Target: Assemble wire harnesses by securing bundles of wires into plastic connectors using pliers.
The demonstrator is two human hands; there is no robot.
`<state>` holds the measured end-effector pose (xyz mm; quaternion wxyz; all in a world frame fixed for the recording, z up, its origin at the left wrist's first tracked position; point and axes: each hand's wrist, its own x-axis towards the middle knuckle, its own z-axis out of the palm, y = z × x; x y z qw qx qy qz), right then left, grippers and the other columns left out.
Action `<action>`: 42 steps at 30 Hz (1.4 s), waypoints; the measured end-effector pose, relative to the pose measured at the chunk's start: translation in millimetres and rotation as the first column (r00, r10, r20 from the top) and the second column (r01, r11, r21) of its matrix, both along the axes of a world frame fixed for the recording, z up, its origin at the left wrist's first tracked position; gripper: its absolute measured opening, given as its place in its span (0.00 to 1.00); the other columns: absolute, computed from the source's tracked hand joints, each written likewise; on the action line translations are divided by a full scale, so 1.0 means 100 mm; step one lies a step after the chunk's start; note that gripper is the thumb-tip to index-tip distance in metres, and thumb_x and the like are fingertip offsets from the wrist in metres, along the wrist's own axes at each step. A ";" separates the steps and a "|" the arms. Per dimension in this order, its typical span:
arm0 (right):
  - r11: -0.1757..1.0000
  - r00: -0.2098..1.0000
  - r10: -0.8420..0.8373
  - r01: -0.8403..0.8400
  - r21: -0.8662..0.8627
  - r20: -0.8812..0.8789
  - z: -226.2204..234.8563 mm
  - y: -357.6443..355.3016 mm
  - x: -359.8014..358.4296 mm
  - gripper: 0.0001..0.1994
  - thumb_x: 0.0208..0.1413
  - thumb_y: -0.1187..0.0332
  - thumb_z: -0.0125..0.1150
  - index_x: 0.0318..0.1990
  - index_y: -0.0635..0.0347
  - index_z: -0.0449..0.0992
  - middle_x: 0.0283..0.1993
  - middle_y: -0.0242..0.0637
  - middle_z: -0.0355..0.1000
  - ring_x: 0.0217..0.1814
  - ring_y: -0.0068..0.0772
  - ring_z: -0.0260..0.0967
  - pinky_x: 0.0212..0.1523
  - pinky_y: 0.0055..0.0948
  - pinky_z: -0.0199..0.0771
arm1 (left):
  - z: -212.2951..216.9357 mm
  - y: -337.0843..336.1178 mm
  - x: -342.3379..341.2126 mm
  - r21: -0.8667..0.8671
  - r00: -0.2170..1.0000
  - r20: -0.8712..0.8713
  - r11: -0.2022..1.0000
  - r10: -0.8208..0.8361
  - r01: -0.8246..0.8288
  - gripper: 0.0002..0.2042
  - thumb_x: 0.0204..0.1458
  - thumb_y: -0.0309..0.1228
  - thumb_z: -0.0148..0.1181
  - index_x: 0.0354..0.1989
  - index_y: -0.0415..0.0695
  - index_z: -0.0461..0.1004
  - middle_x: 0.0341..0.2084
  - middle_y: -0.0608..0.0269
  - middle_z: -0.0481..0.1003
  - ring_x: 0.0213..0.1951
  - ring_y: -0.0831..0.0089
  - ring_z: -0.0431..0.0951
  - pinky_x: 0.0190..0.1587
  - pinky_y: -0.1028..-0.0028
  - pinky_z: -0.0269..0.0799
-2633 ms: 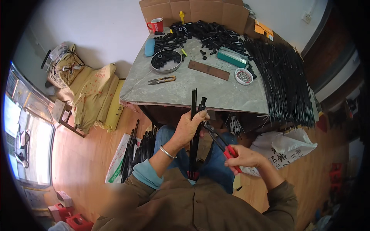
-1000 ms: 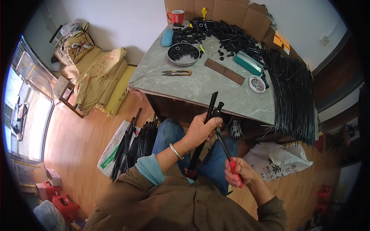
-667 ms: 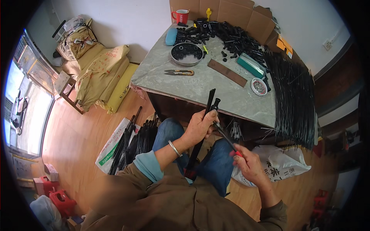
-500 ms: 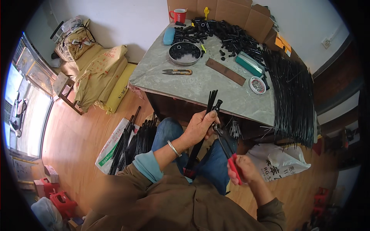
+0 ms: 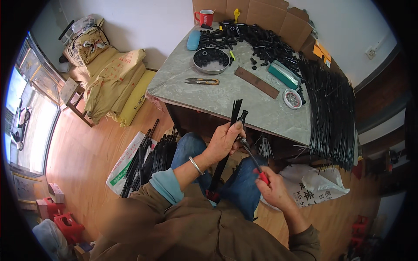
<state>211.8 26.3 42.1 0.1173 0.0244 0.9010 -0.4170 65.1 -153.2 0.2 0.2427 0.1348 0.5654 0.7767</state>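
Note:
My left hand (image 5: 225, 141), a metal bangle at its wrist, is closed around a bundle of thin black rods (image 5: 236, 109) that runs down between my knees. A small black tubular fitting (image 5: 243, 116) sticks up by its thumb, held in the same grip. My right hand (image 5: 275, 189) is wrapped around the red handle of long-nosed pliers (image 5: 251, 153). The pliers' tip reaches the fitting's lower part, just under my left fingers. Whether the jaws grip it is hidden.
Beyond my hands stands a grey table (image 5: 187, 89) with a metal bowl (image 5: 212, 69), thread snips (image 5: 202, 81), a brown bar (image 5: 257, 81), heaped black fittings (image 5: 274, 48) and long black rods (image 5: 331, 113). More rods (image 5: 161, 152) lie at left; a white sack (image 5: 311, 185) lies at right.
My right hand has risen slightly and turned the pliers, whose two handles now look drawn together into one line. My left hand keeps its hold and has shifted slightly left.

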 end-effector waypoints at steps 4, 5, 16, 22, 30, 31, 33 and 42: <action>0.927 0.910 -0.032 0.182 -0.327 0.414 0.06 0.06 -0.06 0.15 0.56 0.71 0.54 0.50 0.66 0.69 0.30 0.34 0.72 0.29 0.23 0.70 0.30 0.27 0.71 | 0.02 -0.01 -0.01 0.039 0.998 0.032 0.998 -0.051 0.050 0.26 0.61 0.54 0.43 0.30 0.39 0.69 0.11 0.70 0.62 0.13 0.83 0.62 0.16 0.81 0.58; 0.894 0.922 -0.006 0.178 -0.410 0.388 0.10 0.06 -0.06 0.14 0.58 0.69 0.52 0.50 0.65 0.69 0.32 0.33 0.73 0.28 0.21 0.69 0.30 0.24 0.71 | 0.03 -0.02 -0.02 0.055 0.995 0.041 0.995 -0.090 0.088 0.26 0.61 0.54 0.42 0.31 0.39 0.69 0.11 0.70 0.62 0.12 0.82 0.62 0.16 0.81 0.58; 0.724 0.860 0.152 0.238 -0.647 0.487 0.19 0.14 -0.10 0.21 0.61 0.68 0.48 0.59 0.70 0.61 0.35 0.35 0.71 0.29 0.23 0.71 0.33 0.21 0.71 | 0.00 -0.01 -0.08 0.163 0.967 0.103 0.963 -0.232 0.213 0.28 0.61 0.55 0.40 0.29 0.38 0.68 0.11 0.71 0.61 0.12 0.82 0.61 0.15 0.80 0.59; 0.772 0.859 0.135 0.222 -0.596 0.494 0.21 0.08 -0.11 0.19 0.63 0.67 0.48 0.57 0.69 0.63 0.30 0.33 0.69 0.25 0.22 0.68 0.28 0.21 0.70 | -0.03 0.00 -0.09 0.196 0.954 0.138 0.951 -0.267 0.238 0.26 0.61 0.55 0.41 0.31 0.41 0.68 0.10 0.70 0.62 0.11 0.83 0.60 0.13 0.81 0.57; 0.711 0.829 0.071 0.348 -0.612 0.554 0.00 -0.02 -0.01 0.18 0.63 0.53 0.49 0.37 0.62 0.67 0.19 0.27 0.60 0.14 0.21 0.57 0.15 0.24 0.62 | -0.05 0.04 -0.12 0.219 0.924 0.183 0.930 -0.336 0.294 0.26 0.60 0.56 0.42 0.31 0.41 0.68 0.09 0.70 0.60 0.10 0.82 0.58 0.13 0.80 0.56; 0.709 0.829 0.067 0.352 -0.611 0.555 -0.01 -0.02 -0.01 0.18 0.63 0.53 0.49 0.37 0.62 0.67 0.19 0.27 0.60 0.14 0.21 0.57 0.15 0.24 0.62 | -0.03 0.04 -0.12 0.211 0.926 0.177 0.931 -0.335 0.297 0.27 0.60 0.56 0.40 0.30 0.40 0.68 0.09 0.70 0.59 0.10 0.81 0.58 0.13 0.79 0.57; 0.694 0.791 0.093 0.384 -0.609 0.605 -0.01 -0.02 -0.01 0.18 0.63 0.53 0.49 0.35 0.60 0.65 0.18 0.26 0.56 0.14 0.21 0.55 0.14 0.25 0.61 | -0.03 0.06 -0.14 0.205 0.924 0.169 0.930 -0.342 0.307 0.28 0.60 0.56 0.39 0.28 0.39 0.68 0.08 0.70 0.58 0.10 0.81 0.58 0.14 0.79 0.57; 0.837 0.786 0.212 0.160 0.523 -0.580 -0.14 0.37 -0.55 0.07 0.52 0.68 0.58 0.36 0.60 0.71 0.26 0.38 0.71 0.27 0.41 0.71 0.28 0.38 0.69 | -0.22 0.23 -0.34 0.013 0.988 0.154 1.000 0.022 -0.024 0.25 0.61 0.52 0.42 0.32 0.38 0.70 0.13 0.68 0.66 0.12 0.80 0.63 0.17 0.80 0.61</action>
